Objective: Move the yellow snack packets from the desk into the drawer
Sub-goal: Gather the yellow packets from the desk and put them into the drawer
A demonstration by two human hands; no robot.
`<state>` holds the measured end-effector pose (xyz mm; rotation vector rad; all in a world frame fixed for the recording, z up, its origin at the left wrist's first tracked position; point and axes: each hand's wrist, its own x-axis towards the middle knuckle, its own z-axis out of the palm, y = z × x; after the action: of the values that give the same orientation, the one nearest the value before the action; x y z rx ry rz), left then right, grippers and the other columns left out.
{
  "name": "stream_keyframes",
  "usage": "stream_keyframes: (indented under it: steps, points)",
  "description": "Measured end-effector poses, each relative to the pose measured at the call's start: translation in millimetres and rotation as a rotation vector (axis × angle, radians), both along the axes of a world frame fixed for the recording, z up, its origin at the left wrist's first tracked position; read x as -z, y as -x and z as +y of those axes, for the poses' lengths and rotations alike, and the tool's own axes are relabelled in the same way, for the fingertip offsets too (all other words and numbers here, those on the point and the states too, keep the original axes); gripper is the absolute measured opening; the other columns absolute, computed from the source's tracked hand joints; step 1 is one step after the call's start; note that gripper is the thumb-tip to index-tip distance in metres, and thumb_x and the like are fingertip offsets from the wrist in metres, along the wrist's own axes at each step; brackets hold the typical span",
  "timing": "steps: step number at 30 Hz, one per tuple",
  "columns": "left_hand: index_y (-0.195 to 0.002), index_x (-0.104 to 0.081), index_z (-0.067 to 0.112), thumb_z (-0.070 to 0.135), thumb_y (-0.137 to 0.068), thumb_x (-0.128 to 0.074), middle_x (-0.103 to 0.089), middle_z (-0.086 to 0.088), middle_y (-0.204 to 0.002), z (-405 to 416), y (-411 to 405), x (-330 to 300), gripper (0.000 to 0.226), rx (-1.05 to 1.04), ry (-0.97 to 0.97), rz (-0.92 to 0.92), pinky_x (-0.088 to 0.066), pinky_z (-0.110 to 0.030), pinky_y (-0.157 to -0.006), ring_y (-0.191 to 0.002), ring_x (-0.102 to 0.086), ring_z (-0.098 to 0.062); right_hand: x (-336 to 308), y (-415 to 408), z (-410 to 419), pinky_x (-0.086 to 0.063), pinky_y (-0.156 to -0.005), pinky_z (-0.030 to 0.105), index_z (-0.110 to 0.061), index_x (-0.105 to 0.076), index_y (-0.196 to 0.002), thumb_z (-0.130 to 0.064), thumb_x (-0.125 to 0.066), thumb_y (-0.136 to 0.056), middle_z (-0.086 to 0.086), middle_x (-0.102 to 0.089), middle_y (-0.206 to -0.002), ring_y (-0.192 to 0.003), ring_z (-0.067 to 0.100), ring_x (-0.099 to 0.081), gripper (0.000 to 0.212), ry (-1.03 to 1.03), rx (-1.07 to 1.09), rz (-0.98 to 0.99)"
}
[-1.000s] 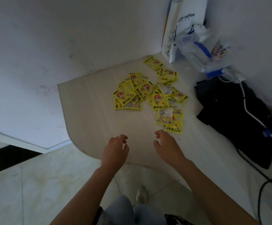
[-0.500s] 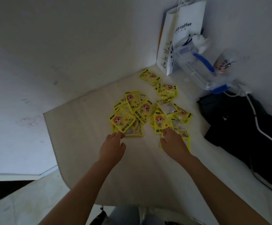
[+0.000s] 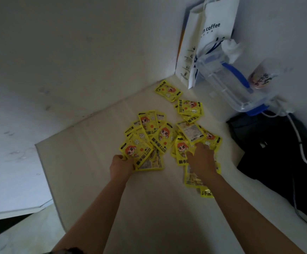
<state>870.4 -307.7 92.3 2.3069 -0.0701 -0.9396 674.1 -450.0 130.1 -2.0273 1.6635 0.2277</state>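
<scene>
Yellow snack packets (image 3: 164, 136) scattered mid-desk (image 3: 86, 162) toward far corner, none in drawer; left hand (image 3: 120, 166) pinching nearest packet's edge; right hand (image 3: 202, 162) pressed flat atop overlapping packets, presumably for gathering.

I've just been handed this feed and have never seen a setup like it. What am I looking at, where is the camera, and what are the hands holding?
There is no machine here: a person works with two bare hands, filmed by one wide-angle camera on their head, looking down at a pale desk. The left hand grips the near corner of a yellow snack packet at the edge of the pile. The right hand lies on the packets on the other side; whether it grips one cannot be told. Behind stand a white coffee bag and a clear plastic container; a black bag lies to the right. No drawer is visible.
</scene>
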Motion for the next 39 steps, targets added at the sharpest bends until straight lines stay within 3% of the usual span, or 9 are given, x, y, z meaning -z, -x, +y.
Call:
stream_keyframes:
  steps: [3,9,14,19,23,29,33,36,39]
  points:
    - [-0.137,-0.043,0.009,0.038,-0.079,-0.074,-0.057,-0.015,-0.127,-11,1,2,0.071,-0.105,0.021,0.017,-0.049,-0.04,-0.093,-0.113,-0.057,-0.032,8,-5,-10,-0.039,-0.098,0.042,0.001,-0.041,-0.13,-0.047,-0.051,-0.092,0.021,-0.043,-0.134,-0.122,0.038,-0.042,0.061,0.007,0.047,0.078]
    - [-0.134,-0.04,0.009,0.041,-0.075,-0.075,-0.056,-0.016,-0.127,-30,-1,9,0.076,-0.188,0.027,0.004,-0.051,-0.049,-0.093,-0.112,-0.057,-0.035,22,-12,-17,-0.039,-0.101,0.045,-0.001,-0.042,-0.131,-0.062,-0.05,-0.086,0.02,-0.044,-0.136,-0.128,0.042,-0.037,0.076,0.013,0.011,0.227]
    - [-0.134,-0.036,0.009,0.034,-0.069,-0.08,-0.055,-0.017,-0.128,-33,3,12,0.083,-0.185,0.011,-0.046,-0.052,-0.049,-0.091,-0.111,-0.057,-0.036,32,-16,-12,-0.034,-0.103,0.049,-0.003,-0.044,-0.127,-0.064,-0.051,-0.084,0.018,-0.048,-0.133,-0.127,0.042,-0.039,0.075,0.064,0.017,0.282]
    - [-0.134,-0.036,0.013,0.023,-0.069,-0.082,-0.057,-0.017,-0.123,-33,3,13,0.08,-0.252,0.038,-0.035,-0.055,-0.047,-0.088,-0.106,-0.06,-0.034,34,-18,-10,-0.031,-0.102,0.051,-0.006,-0.044,-0.125,-0.062,-0.057,-0.082,0.019,-0.047,-0.134,-0.127,0.041,-0.037,0.072,0.061,0.023,0.254]
    - [-0.135,-0.038,0.012,0.012,-0.071,-0.083,-0.063,-0.013,-0.106,-28,3,13,0.078,-0.327,0.07,0.034,-0.055,-0.046,-0.088,-0.098,-0.064,-0.032,33,-20,-6,-0.031,-0.101,0.051,-0.007,-0.047,-0.122,-0.059,-0.06,-0.081,0.017,-0.049,-0.131,-0.128,0.041,-0.036,0.067,0.059,0.024,0.203]
    - [-0.127,-0.048,0.009,0.023,-0.069,-0.084,-0.06,-0.011,-0.113,-31,2,10,0.07,-0.326,0.06,0.059,-0.055,-0.041,-0.085,-0.101,-0.063,-0.032,28,-23,2,-0.03,-0.101,0.051,-0.012,-0.054,-0.118,-0.048,-0.057,-0.086,0.008,-0.057,-0.126,-0.131,0.037,-0.034,0.049,0.025,0.03,0.116]
    - [-0.125,-0.043,0.004,0.036,-0.066,-0.086,-0.049,-0.018,-0.125,-40,3,10,0.08,-0.263,0.016,0.026,-0.05,-0.045,-0.094,-0.111,-0.054,-0.036,24,-22,6,-0.033,-0.099,0.046,-0.02,-0.052,-0.124,-0.049,-0.057,-0.088,0.005,-0.06,-0.124,-0.125,0.031,-0.043,0.046,-0.002,0.036,0.024]
    - [-0.13,-0.035,0.002,0.034,-0.065,-0.085,-0.037,-0.023,-0.131,-48,7,9,0.088,-0.219,-0.049,-0.022,-0.043,-0.048,-0.101,-0.118,-0.046,-0.042,24,-18,5,-0.037,-0.094,0.043,-0.022,-0.052,-0.119,-0.051,-0.059,-0.087,0.004,-0.066,-0.113,-0.114,0.029,-0.055,0.044,-0.02,0.053,-0.054]
    - [-0.132,-0.032,0.008,0.028,-0.064,-0.084,-0.039,-0.023,-0.132,-51,9,8,0.088,-0.194,-0.056,-0.065,-0.04,-0.048,-0.104,-0.12,-0.043,-0.041,22,-15,1,-0.048,-0.088,0.043,-0.022,-0.05,-0.111,-0.051,-0.059,-0.086,0.002,-0.068,-0.097,-0.095,0.028,-0.064,0.04,-0.03,0.052,-0.127]
